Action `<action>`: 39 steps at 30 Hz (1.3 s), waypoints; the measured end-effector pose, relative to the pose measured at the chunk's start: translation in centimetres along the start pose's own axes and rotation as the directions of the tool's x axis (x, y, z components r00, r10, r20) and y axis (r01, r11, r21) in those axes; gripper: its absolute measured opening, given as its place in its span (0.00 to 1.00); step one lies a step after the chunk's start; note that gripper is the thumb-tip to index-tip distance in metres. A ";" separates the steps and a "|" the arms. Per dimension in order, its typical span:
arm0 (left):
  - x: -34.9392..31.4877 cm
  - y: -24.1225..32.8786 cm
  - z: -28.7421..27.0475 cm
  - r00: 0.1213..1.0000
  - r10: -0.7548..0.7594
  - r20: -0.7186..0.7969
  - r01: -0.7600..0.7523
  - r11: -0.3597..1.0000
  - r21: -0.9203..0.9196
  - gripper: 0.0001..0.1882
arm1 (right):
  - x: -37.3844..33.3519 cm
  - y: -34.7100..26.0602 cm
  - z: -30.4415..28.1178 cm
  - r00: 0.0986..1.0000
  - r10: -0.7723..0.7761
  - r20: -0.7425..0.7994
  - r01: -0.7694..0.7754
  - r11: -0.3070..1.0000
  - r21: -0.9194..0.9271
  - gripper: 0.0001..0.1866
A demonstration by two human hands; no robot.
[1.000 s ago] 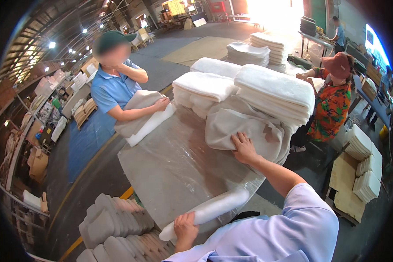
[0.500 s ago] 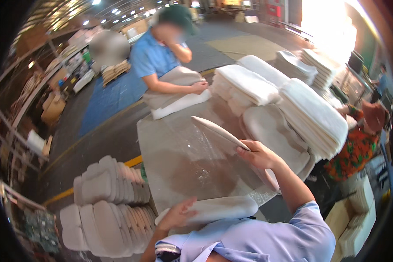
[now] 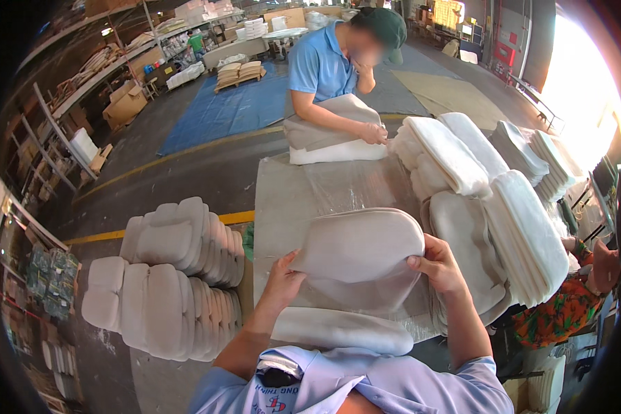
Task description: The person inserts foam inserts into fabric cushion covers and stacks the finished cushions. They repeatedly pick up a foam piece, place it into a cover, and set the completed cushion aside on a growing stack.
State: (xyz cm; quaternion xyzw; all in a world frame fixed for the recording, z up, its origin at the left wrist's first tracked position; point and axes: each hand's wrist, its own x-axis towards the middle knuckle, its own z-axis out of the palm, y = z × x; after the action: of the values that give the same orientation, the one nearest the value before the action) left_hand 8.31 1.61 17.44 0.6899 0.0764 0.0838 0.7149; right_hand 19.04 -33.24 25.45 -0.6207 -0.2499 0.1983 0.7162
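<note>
A flat grey-beige cushion cover [image 3: 366, 241] with rounded corners is stretched between my two hands above the table. My left hand [image 3: 281, 279] pinches its left corner. My right hand [image 3: 438, 264] grips the right edge, thumb on top. Part of the cover hangs loose below the upper layer. Along the near table edge, right in front of my body, lies a folded white padding piece [image 3: 341, 330]. Beneath the cover, clear plastic sheeting lies on the table [image 3: 274, 207].
To the right are more covers [image 3: 462, 241] and stacks of white padding [image 3: 528, 234]. Stacked finished cushions [image 3: 162, 303] stand on the floor at left. Across the table a co-worker [image 3: 324, 65] in blue holds a grey cover over white padding. Another person [image 3: 566, 310] is at far right.
My left hand has risen from the near white padding and taken hold of the cover. The cover, edge-on before in my right hand, now faces up, spread between both hands. The view has shifted.
</note>
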 end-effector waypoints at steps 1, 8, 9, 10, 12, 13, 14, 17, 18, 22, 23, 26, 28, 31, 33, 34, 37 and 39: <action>0.0 0.4 0.2 1.000 0.007 0.006 -0.007 1.000 -0.010 0.18 | 0.2 0.4 0.1 1.000 0.004 -0.024 -0.004 1.000 -0.005 0.19; -1.1 1.5 0.2 0.993 0.090 -0.083 -0.071 0.976 0.205 0.12 | 0.7 3.0 1.1 0.983 -0.024 -0.180 0.033 0.998 0.050 0.15; -1.5 1.7 0.4 0.990 0.098 -0.098 -0.070 0.963 0.260 0.11 | 0.5 3.1 1.2 0.978 -0.019 -0.208 0.032 0.998 0.059 0.14; -2.1 1.9 0.6 0.987 0.133 -0.095 -0.098 0.948 0.301 0.10 | 0.4 3.6 1.0 0.974 -0.010 -0.226 0.029 0.996 0.082 0.15; -3.2 3.0 1.7 0.975 0.209 -0.071 -0.168 0.913 0.373 0.09 | 0.0 4.5 0.2 0.961 -0.002 -0.275 0.035 0.993 0.114 0.16; -3.6 3.0 2.0 0.969 0.246 -0.022 -0.217 0.890 0.401 0.10 | -0.2 4.9 -0.1 0.953 -0.009 -0.303 0.044 0.993 0.109 0.16; -4.2 3.0 1.9 0.958 0.285 0.021 -0.266 0.861 0.433 0.10 | -0.1 5.2 0.0 0.947 -0.019 -0.321 0.057 0.992 0.108 0.16; -4.7 1.9 1.2 0.962 0.059 0.267 -0.088 0.991 0.101 0.19 | -0.1 5.6 0.2 0.935 -0.025 -0.352 0.090 0.982 0.169 0.16; -4.8 1.4 1.0 0.920 -0.041 0.390 0.071 0.996 -0.063 0.24 | -0.1 5.7 0.4 0.935 -0.021 -0.354 0.099 0.974 0.202 0.16; -5.2 0.3 4.6 0.761 -0.086 0.643 0.461 0.769 -0.443 0.37 | -0.2 6.3 1.4 0.939 0.009 -0.344 0.084 0.964 0.253 0.13; -5.0 0.3 5.2 0.716 -0.056 0.696 0.520 0.708 -0.478 0.37 | -0.3 6.5 1.7 0.945 0.011 -0.326 0.080 0.961 0.264 0.13; -4.1 0.7 7.0 0.745 -0.001 0.667 0.502 0.659 -0.560 0.38 | -0.4 6.9 2.0 0.953 -0.005 -0.304 0.103 0.946 0.306 0.14; -3.8 1.8 8.2 0.818 -0.067 0.571 0.484 0.615 -0.622 0.36 | -0.8 6.9 1.6 0.949 -0.016 -0.315 0.123 0.938 0.323 0.14; -3.2 2.5 8.2 0.873 -0.099 0.478 0.459 0.501 -0.734 0.29 | -1.4 7.4 1.3 0.947 -0.030 -0.321 0.150 0.922 0.358 0.15; -3.0 3.1 8.5 0.885 -0.129 0.447 0.453 0.458 -0.765 0.27 | -1.8 7.7 1.0 0.945 -0.041 -0.324 0.167 0.914 0.370 0.15; -2.9 3.3 8.8 0.882 -0.140 0.450 0.463 0.440 -0.770 0.26 | -2.0 7.8 0.8 0.944 -0.048 -0.327 0.176 0.910 0.375 0.15; -3.2 1.6 8.2 0.798 -0.039 0.601 0.557 0.427 -0.712 0.27 | -1.4 8.2 1.3 0.952 -0.012 -0.307 0.147 0.896 0.420 0.15; -3.4 1.9 8.8 0.694 0.113 0.711 0.630 0.384 -0.675 0.28 | -1.6 8.5 1.2 0.954 -0.019 -0.301 0.145 0.903 0.404 0.12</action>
State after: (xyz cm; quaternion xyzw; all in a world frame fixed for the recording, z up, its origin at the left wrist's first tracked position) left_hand 7.00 -7.69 19.68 0.1590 -0.1200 -0.2617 0.9444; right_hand 17.30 -31.94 16.95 -0.4623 -0.1197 0.1240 0.8698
